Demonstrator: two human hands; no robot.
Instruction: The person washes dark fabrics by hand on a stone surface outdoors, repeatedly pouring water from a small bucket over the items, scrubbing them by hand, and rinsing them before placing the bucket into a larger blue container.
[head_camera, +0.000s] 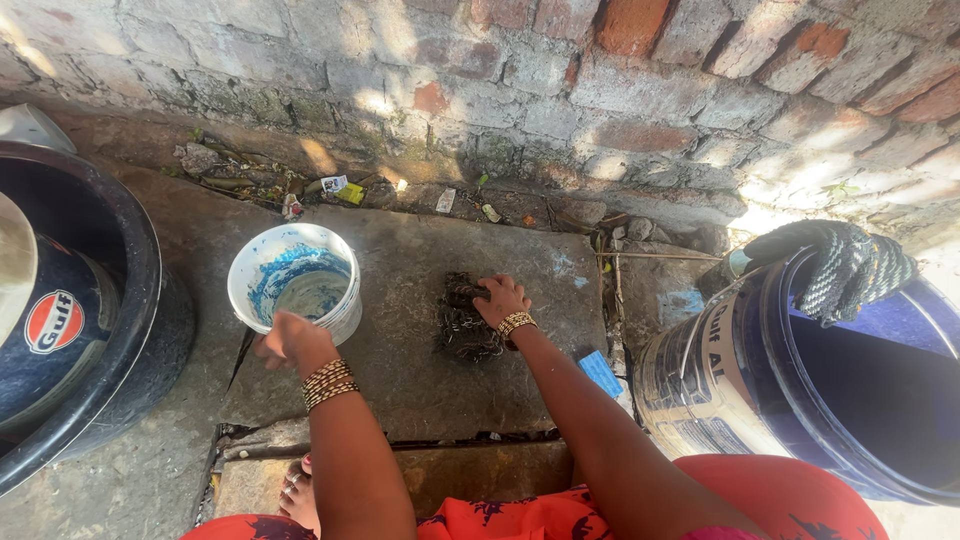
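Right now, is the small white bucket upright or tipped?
Upright: the small white bucket stands on the stone slab, mouth up, blue-stained inside, left hand at its rim.

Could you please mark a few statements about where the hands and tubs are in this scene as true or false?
1. The right hand presses on a dark scrubber. True.
2. The left hand is inside the blue bucket. False: it grips the rim of the small white tub.
3. The scrubber lies on a stone slab. True.
4. A cloth hangs on the white tub. False: the dark cloth hangs over the blue bucket's rim.
5. The white tub has blue residue inside. True.
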